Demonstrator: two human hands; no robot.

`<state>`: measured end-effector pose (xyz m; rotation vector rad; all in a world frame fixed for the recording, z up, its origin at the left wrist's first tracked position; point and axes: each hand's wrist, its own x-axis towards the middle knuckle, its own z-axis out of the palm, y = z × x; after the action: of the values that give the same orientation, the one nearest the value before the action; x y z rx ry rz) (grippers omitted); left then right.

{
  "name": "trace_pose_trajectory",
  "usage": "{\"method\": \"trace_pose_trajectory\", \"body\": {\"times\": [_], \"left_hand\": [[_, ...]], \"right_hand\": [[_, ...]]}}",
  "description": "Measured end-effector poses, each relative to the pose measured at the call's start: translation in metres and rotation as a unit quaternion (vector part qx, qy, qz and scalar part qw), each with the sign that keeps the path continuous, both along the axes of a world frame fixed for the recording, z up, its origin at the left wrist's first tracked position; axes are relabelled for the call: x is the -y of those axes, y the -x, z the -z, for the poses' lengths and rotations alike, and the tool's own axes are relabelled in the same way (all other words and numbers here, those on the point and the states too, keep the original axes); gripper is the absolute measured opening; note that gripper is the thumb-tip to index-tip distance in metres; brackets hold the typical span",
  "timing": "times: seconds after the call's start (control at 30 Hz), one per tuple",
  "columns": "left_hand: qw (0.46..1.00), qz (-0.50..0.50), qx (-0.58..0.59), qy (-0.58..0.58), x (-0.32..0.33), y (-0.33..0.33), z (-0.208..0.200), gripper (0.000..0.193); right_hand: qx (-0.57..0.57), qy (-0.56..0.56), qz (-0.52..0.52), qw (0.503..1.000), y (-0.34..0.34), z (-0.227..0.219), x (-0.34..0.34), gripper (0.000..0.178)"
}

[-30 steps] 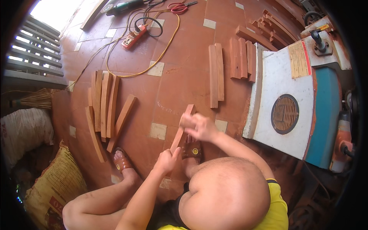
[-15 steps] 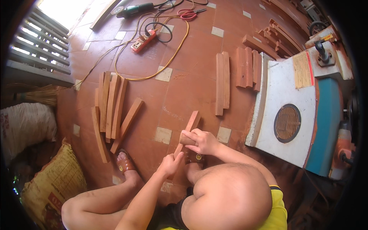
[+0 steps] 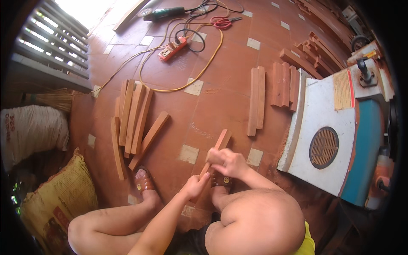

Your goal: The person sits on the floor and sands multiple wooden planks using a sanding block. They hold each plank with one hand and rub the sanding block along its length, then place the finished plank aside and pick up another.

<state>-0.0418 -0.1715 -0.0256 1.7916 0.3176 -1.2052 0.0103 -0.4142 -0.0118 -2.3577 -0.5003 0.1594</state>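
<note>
Between my feet slants a squared reddish-brown wooden stick (image 3: 224, 138), its far end pointing up and away from me. My left hand (image 3: 196, 186) is closed round its lower part, thumb along the top. My right hand (image 3: 233, 163), blurred by motion, grips a small tan pad (image 3: 214, 156) that looks like folded sandpaper. That pad rests against the stick's upper face, a little beyond my left hand. Its underside is hidden.
Several similar sticks (image 3: 136, 117) lie at left, a pair (image 3: 256, 100) at right, more beyond. A white-and-teal machine (image 3: 325, 146) stands right. An angle grinder (image 3: 163, 13), orange power strip (image 3: 173, 49), yellow cord (image 3: 199, 78) and red-handled pliers (image 3: 223, 22) lie far off. Sacks (image 3: 59, 199) stand left.
The whole view has shifted slightly, so the floor things sit further right and lower. My right hand has slid the pad a little toward the stick's far end. My left hand keeps its grip.
</note>
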Motion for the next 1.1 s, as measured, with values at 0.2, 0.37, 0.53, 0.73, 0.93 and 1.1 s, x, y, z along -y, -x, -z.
{"method": "trace_pose_trajectory", "body": {"times": [0.2,0.37,0.53,0.73,0.93,1.1], "left_hand": [[0.999,0.018,0.044,-0.023,0.008,0.0,-0.004,0.079],[1.0,0.008,0.013,-0.007,0.005,0.001,0.0,0.081],[0.967,-0.114,-0.158,0.164,-0.004,-0.003,-0.001,0.073],[0.864,-0.238,-0.29,0.336,-0.026,-0.007,0.009,0.072],[0.903,-0.211,-0.248,0.282,-0.028,-0.019,0.01,0.068],[0.965,-0.125,-0.178,0.146,-0.016,-0.054,-0.051,0.06]], "right_hand": [[0.005,0.064,0.175,0.983,-0.044,0.027,0.028,0.06],[-0.042,-0.026,0.021,0.999,0.002,-0.005,-0.004,0.065],[-0.113,-0.014,0.135,0.984,-0.001,-0.002,-0.006,0.066],[-0.006,-0.166,0.309,0.937,0.01,0.028,0.017,0.075],[-0.095,-0.239,0.38,0.888,0.043,0.058,0.028,0.081],[-0.095,-0.243,0.379,0.888,0.046,0.049,0.02,0.075]]}}
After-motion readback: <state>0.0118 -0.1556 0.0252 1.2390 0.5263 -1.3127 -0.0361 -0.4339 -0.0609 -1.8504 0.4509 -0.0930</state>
